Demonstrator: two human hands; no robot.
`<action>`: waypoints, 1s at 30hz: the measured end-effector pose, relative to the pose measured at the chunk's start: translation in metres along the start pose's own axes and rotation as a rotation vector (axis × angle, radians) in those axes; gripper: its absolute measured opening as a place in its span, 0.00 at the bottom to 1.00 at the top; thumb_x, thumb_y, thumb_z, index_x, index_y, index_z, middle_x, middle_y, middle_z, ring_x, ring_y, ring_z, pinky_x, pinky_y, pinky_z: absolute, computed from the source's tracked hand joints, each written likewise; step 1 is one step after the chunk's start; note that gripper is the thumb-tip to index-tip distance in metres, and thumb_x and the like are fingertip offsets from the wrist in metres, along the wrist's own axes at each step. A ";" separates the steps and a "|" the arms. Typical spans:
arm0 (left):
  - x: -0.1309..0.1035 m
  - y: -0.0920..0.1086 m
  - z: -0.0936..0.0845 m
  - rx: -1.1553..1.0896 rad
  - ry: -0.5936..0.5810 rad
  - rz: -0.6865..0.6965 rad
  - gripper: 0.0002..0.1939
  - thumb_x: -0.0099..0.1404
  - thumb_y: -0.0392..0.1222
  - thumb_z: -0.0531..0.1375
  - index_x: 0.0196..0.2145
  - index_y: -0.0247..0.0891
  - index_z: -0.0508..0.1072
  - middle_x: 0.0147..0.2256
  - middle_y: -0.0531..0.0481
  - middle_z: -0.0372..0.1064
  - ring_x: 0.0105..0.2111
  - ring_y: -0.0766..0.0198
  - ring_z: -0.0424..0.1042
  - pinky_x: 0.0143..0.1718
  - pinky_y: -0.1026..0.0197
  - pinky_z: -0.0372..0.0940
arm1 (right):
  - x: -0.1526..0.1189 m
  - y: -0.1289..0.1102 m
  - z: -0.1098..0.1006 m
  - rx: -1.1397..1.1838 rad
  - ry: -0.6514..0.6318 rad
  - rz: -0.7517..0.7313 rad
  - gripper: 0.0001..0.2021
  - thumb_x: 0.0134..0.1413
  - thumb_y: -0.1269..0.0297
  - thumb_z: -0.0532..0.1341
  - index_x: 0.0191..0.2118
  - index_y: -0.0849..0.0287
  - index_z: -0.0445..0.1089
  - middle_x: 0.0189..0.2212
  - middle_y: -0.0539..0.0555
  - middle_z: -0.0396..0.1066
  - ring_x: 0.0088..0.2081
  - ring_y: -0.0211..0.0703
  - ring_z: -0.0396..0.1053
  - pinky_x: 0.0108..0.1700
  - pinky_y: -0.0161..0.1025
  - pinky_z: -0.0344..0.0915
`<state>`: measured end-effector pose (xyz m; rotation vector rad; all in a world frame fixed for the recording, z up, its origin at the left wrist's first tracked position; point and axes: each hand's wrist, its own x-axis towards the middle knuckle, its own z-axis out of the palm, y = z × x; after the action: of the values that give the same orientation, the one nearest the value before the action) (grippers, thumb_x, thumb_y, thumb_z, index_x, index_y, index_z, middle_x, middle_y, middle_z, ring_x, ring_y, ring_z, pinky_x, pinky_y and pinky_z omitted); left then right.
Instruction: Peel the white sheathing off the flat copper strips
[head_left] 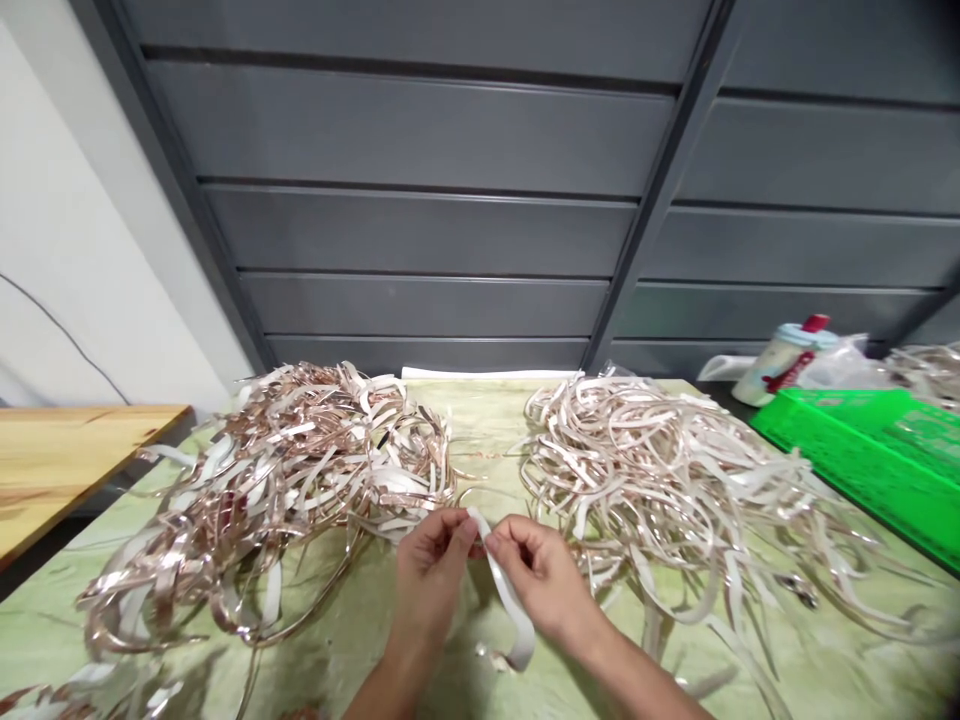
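Observation:
My left hand [435, 562] and my right hand [536, 572] meet over the middle of the table, between two heaps of strips. Both pinch the upper end of one white strip [504, 590], thumbs against fingers. Its lower part hangs in a curve toward me and bends near the tabletop. To the left of my hands spreads a tangled pile of copper-coloured and white strips [300, 470]. On the right lies another loose pile of pale and shiny pinkish strips [637, 460], close to my right hand.
A green plastic basket [862, 470] stands at the right edge, with a cup with a light blue lid [780, 365] behind it. At the left is a wooden board [75, 450]. A grey panelled wall [427, 130] rises behind the green-covered table [487, 420].

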<state>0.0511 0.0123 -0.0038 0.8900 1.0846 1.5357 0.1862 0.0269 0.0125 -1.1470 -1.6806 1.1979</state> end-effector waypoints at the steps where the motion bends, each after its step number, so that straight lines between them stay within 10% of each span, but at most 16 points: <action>1: 0.000 0.000 0.000 -0.008 0.007 0.000 0.11 0.57 0.47 0.67 0.28 0.36 0.76 0.25 0.52 0.70 0.27 0.66 0.67 0.31 0.65 0.63 | 0.000 0.001 0.000 -0.007 0.000 0.001 0.20 0.60 0.51 0.57 0.22 0.57 0.58 0.19 0.44 0.50 0.23 0.35 0.49 0.25 0.34 0.47; 19: 0.002 -0.002 -0.005 -0.059 -0.100 0.027 0.11 0.56 0.42 0.68 0.38 0.37 0.80 0.31 0.47 0.78 0.33 0.61 0.75 0.38 0.61 0.68 | -0.017 0.003 -0.012 -0.798 0.138 -0.464 0.13 0.66 0.66 0.54 0.44 0.60 0.76 0.29 0.58 0.74 0.29 0.45 0.70 0.33 0.40 0.64; 25: 0.005 0.003 -0.008 -0.061 0.344 0.157 0.09 0.56 0.45 0.68 0.29 0.37 0.77 0.26 0.53 0.74 0.25 0.68 0.72 0.30 0.66 0.68 | -0.010 0.002 -0.029 -0.324 0.257 -0.351 0.18 0.67 0.65 0.52 0.59 0.56 0.65 0.46 0.60 0.74 0.40 0.47 0.73 0.44 0.46 0.69; 30: 0.006 0.009 -0.007 -0.018 0.492 0.195 0.13 0.53 0.49 0.69 0.28 0.37 0.74 0.25 0.54 0.73 0.27 0.63 0.75 0.32 0.62 0.71 | -0.014 0.012 -0.026 -0.228 0.203 -0.226 0.26 0.63 0.61 0.58 0.65 0.57 0.55 0.34 0.56 0.73 0.29 0.45 0.69 0.33 0.42 0.68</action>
<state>0.0403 0.0164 0.0023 0.6310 1.3549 1.9892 0.2173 0.0226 0.0068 -1.1356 -1.7662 0.7403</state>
